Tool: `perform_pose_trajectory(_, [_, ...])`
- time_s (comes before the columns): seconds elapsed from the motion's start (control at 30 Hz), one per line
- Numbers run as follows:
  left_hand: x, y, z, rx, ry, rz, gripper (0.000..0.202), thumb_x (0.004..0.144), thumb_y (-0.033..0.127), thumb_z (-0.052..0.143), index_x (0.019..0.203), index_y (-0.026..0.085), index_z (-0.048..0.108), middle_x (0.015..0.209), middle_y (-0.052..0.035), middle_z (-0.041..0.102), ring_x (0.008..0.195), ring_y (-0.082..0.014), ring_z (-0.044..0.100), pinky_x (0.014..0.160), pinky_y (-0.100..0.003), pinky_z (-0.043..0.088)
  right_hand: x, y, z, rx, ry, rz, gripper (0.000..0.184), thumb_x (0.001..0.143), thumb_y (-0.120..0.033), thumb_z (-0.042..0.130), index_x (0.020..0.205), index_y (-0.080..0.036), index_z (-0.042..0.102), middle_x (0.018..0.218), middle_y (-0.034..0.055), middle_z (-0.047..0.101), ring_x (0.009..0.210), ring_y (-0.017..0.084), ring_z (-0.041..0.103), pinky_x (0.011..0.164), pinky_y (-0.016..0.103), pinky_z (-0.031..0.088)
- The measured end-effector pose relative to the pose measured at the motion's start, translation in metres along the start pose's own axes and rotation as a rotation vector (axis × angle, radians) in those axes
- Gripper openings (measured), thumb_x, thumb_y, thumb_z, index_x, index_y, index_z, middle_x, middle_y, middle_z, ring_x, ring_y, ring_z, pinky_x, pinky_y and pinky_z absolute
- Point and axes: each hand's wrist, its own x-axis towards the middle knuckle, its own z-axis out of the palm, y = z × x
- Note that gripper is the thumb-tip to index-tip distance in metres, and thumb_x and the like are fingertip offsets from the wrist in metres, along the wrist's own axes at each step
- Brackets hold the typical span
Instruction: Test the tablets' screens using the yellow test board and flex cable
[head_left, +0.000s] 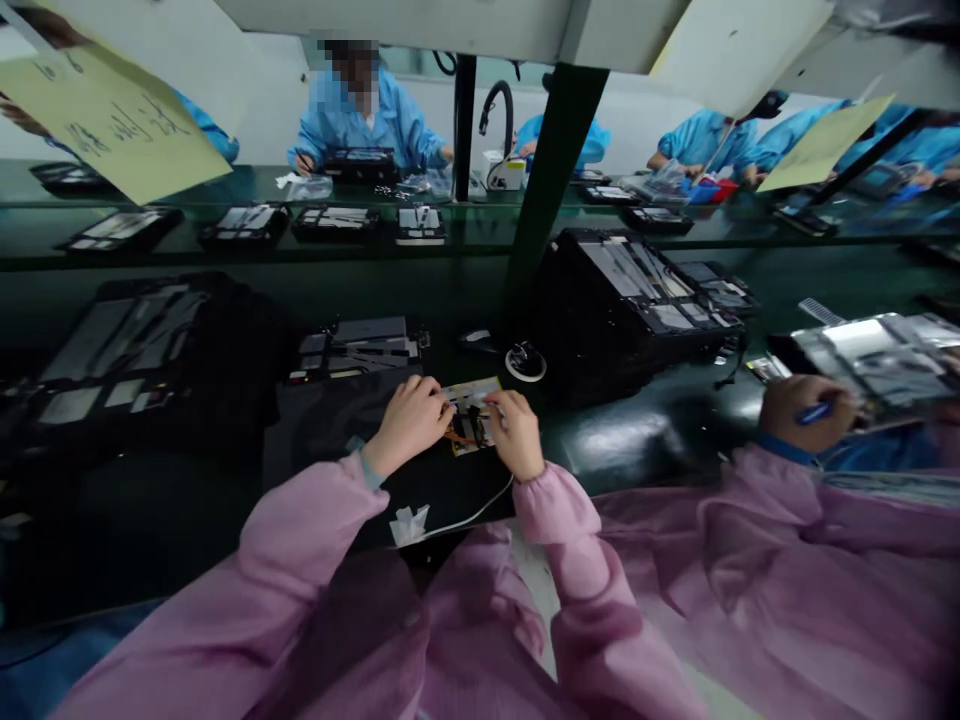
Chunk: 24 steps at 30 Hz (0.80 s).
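A small circuit board with yellowish edges and dark and silver parts lies in front of me, between my two hands. My left hand is closed on its left edge, fingers bent over it. From the other side, my right hand has curled fingers at the board's right part, thumb and fingertips close together. An orange strip shows near my left fingertips. My fingers cover parts of the board, and any small piece in them is too small to make out. Just behind my left hand is an opened device with its inner parts showing.
Stacks of opened devices stand left and right. A round white-rimmed item sits behind the board. A white cable runs near my lap. At right, a co-worker's hand holds a blue object. Shelf devices and co-workers are beyond.
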Motion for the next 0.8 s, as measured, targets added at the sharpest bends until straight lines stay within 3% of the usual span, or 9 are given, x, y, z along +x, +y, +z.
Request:
perform_pose_trajectory(0.1, [0.015,-0.008,0.017,0.055,-0.029,0.061,0.019,0.08,0.025,0.056,0.084,0.017,0.073,0.114,-0.0138,0.062,0.116,-0.0322,0.045,0.095,-0.047,0.037,0.024,-0.015,0.027,-0.288,-0.235,0.003,0.023,0.091,-0.016,0.044,0.096,-0.019,0.066,0.104,0.0103,0.062,0.103,0.024,0.051,0.09,0.036,0.042])
perform_pose_trajectory(0.2, [0.013,-0.011,0.027,0.038,-0.032,0.128,0.02,0.072,0.019,0.059,0.087,0.017,0.073,0.12,-0.0136,0.061,0.123,-0.032,0.042,0.102,-0.048,0.031,0.031,-0.023,0.043,-0.401,-0.359,0.068,0.022,0.092,-0.022,0.046,0.101,-0.019,0.066,0.107,0.0112,0.061,0.103,0.025,0.051,0.088,0.035,0.041])
perform_pose_trajectory(0.5, [0.009,-0.021,0.03,-0.03,0.016,0.151,0.025,0.075,0.015,0.053,0.089,0.018,0.074,0.115,-0.0144,0.063,0.124,-0.0309,0.043,0.103,-0.049,0.03,0.036,-0.036,0.039,-0.503,-0.481,0.169,0.02,0.088,-0.028,0.051,0.096,-0.02,0.068,0.106,0.01,0.064,0.103,0.026,0.056,0.086,0.037,0.042])
perform_pose_trajectory(0.8, [0.01,-0.02,0.038,-0.039,0.038,0.125,0.027,0.07,0.011,0.054,0.085,0.017,0.075,0.112,-0.0141,0.065,0.122,-0.0301,0.045,0.108,-0.048,0.026,0.044,-0.047,0.044,-0.568,-0.534,0.22,0.031,0.088,-0.034,0.05,0.108,-0.018,0.068,0.118,0.0152,0.06,0.111,0.033,0.055,0.09,0.047,0.042])
